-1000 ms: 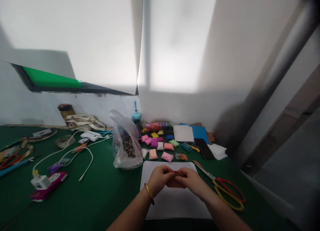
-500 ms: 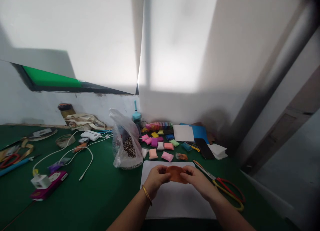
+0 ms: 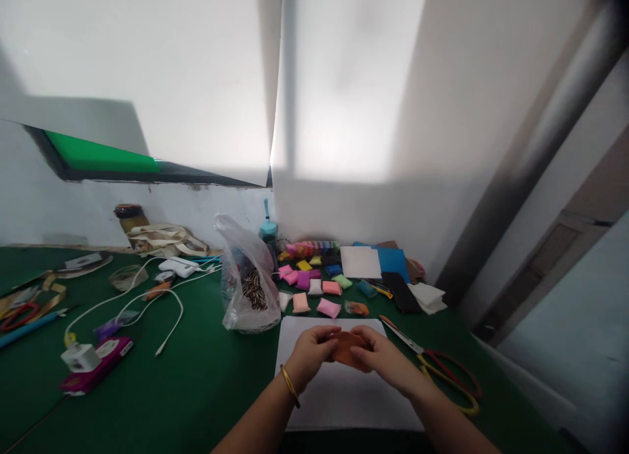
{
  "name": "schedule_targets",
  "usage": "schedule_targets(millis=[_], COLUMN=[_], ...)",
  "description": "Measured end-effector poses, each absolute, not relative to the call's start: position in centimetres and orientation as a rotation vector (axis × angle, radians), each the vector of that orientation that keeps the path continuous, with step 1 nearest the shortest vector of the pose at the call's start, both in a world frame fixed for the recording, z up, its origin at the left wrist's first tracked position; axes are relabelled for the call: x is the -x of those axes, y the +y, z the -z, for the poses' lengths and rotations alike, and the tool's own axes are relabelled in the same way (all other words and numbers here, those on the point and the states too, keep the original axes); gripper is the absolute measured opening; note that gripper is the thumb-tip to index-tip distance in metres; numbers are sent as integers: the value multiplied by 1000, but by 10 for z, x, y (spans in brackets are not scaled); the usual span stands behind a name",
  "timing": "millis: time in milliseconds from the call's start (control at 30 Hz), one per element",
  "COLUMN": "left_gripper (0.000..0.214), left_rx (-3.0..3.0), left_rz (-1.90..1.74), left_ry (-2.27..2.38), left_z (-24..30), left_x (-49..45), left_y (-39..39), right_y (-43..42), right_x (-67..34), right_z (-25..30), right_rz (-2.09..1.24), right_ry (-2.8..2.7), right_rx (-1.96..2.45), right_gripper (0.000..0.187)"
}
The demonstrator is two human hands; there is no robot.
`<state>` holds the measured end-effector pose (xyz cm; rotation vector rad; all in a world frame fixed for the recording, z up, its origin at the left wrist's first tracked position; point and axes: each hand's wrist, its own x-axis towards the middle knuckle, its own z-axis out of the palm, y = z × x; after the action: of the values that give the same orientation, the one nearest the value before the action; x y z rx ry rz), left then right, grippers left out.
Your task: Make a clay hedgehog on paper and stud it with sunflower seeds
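Leftward first, spot a magenta power strip (image 3: 112,361) on the green table (image 3: 206,375), then pass a clear plastic bag (image 3: 246,261) with striped pieces (image 3: 254,290) inside. Next, find the left hand (image 3: 310,354) over white paper (image 3: 348,401), mostly closed, with thumb and fingers pinching one side of a flat orange-brown piece (image 3: 348,349). Midway between the hands, above the paper, see that piece, slightly tilted. Judge it light, thin and soft, probably easy to dent or tear; best hold lightly by the outer rim, on both sides, against sagging. Further right, find the right hand (image 3: 386,359), likewise mostly closed, with thumb and fingers gripping the opposite side. Past that, near the right wrist, notice red-and-yellow-handled scissors (image 3: 417,349) on the table.
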<state>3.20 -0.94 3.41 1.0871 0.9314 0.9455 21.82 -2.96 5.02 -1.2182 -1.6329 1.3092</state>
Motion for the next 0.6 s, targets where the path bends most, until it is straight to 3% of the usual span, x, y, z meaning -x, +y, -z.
schedule_targets(millis=[100, 333, 533, 600], left_gripper=[47, 30, 38, 40], left_rx=[-1090, -1126, -1094, -1093], left_rz=[-979, -1072, -1013, -1004], left_ry=[906, 986, 946, 957], left_z=[-33, -32, -35, -37], left_x=[-36, -37, -35, -35], left_y=[-8, -7, -9, -10], right_y=[-30, -28, -28, -27], right_x=[-216, -209, -210, -211], right_z=[-54, -54, -55, -54], right_rz=[-1278, -1237, -1207, -1169], right_ry=[-1688, -1647, -1617, -1634], right_rx=[1152, 1143, 1225, 1234], right_gripper=[48, 36, 46, 42])
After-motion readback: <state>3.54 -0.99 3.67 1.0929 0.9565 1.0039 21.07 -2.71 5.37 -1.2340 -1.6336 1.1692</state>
